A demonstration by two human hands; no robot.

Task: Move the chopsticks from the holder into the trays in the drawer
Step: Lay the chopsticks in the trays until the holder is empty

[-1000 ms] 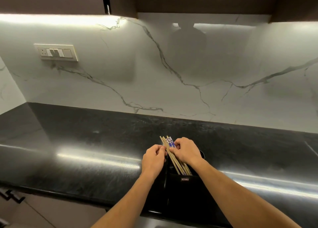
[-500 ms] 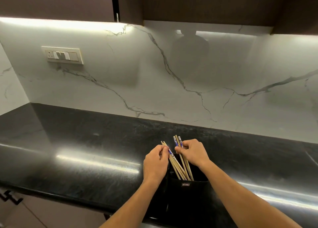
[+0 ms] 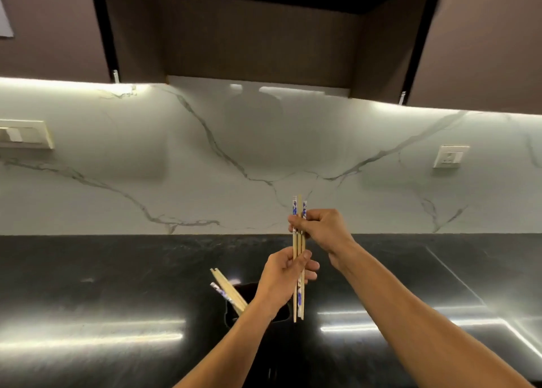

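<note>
Obs., head view. Step in hand, by my reading: lifting a batch out of the holder.

- Held bundle (image 3: 298,247): a few chopsticks, exact count not readable, some with blue-patterned ends. They are pressed side by side and run upright, 12 to 6 o'clock. The lower tips hang above the holder (image 3: 281,311) and look clear of its mouth.
- Right hand (image 3: 321,229): fingers and thumb curled, pinching the bundle near its top. Only the short patterned ends show above the grip.
- Left hand (image 3: 283,283): at 7 o'clock from the right hand, wrapped round the same bundle at mid-length, thumb across the front.
- Leaning chopsticks (image 3: 227,292): a second group sits in the holder, tilted toward 10 o'clock, with no hand on it. Wooden ends and one blue-patterned end are visible.
- The holder is black on a black countertop (image 3: 117,270), at 6 o'clock of the scene, so its outline is hard to read. The left forearm covers part of it.
- Background: marble backsplash (image 3: 146,167), switch plate (image 3: 23,134) at 9 o'clock, socket (image 3: 450,156) at 3 o'clock.

Progress (judgement): early. One batch is in hand and none is seen placed. The drawer and trays are out of view, so their contents cannot be told. Left to do: carry this bundle to the trays, lay it in, then come back for the leaning group.
</note>
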